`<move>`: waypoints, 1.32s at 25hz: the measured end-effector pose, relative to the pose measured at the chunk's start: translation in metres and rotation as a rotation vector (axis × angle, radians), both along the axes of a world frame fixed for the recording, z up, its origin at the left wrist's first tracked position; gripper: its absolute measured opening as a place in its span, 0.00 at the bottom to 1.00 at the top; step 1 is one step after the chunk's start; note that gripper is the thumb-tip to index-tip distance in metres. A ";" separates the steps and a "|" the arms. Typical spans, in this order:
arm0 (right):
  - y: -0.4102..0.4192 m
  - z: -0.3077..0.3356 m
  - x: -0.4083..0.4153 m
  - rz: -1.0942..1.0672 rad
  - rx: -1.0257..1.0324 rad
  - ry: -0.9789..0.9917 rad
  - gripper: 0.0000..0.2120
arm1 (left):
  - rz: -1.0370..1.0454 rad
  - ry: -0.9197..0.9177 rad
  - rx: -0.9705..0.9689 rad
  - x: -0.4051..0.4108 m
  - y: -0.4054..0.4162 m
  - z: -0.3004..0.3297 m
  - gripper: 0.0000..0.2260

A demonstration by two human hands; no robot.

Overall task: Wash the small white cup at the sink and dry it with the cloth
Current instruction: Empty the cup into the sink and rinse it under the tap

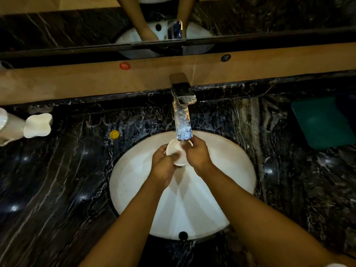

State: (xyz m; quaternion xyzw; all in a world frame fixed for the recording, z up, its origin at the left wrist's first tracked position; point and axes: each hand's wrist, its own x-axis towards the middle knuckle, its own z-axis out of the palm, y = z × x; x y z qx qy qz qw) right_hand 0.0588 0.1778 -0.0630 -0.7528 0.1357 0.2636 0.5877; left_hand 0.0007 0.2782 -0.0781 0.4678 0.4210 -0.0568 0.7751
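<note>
Directly under the chrome faucet (183,110), where water glitters along the spout, you hold the small white cup (176,151) tilted on its side over the far half of the white sink (231,170). Your left hand (163,166) has its fingers closed around the cup's lower side, and your right hand (198,153) curls its fingers over the rim from the other side. Out on the black marble counter (67,180) sit a yellow cap (114,134), a white fluted vase (38,125) at far left and a folded teal cloth (321,122) at far right.
</note>
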 end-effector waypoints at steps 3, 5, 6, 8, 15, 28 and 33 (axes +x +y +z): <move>0.000 0.004 -0.002 0.003 0.135 0.092 0.18 | 0.072 0.025 0.029 0.005 -0.003 0.003 0.10; 0.001 0.003 -0.012 0.017 0.183 0.103 0.24 | 0.119 0.063 0.074 0.011 -0.008 0.004 0.12; 0.000 0.001 -0.015 0.022 0.145 0.067 0.25 | 0.115 0.071 0.085 0.014 -0.009 0.005 0.13; -0.006 -0.004 -0.016 0.018 -0.002 -0.025 0.22 | 0.067 0.067 0.085 0.016 -0.011 0.006 0.16; -0.007 0.000 -0.002 0.045 -0.100 -0.035 0.11 | -0.020 0.026 0.058 0.006 -0.006 0.007 0.18; 0.002 0.002 0.004 -0.014 -0.075 0.126 0.12 | -0.067 0.045 0.117 0.010 0.000 0.014 0.20; 0.004 0.001 -0.018 -0.002 0.113 0.126 0.17 | 0.033 0.125 0.256 0.015 0.000 0.014 0.13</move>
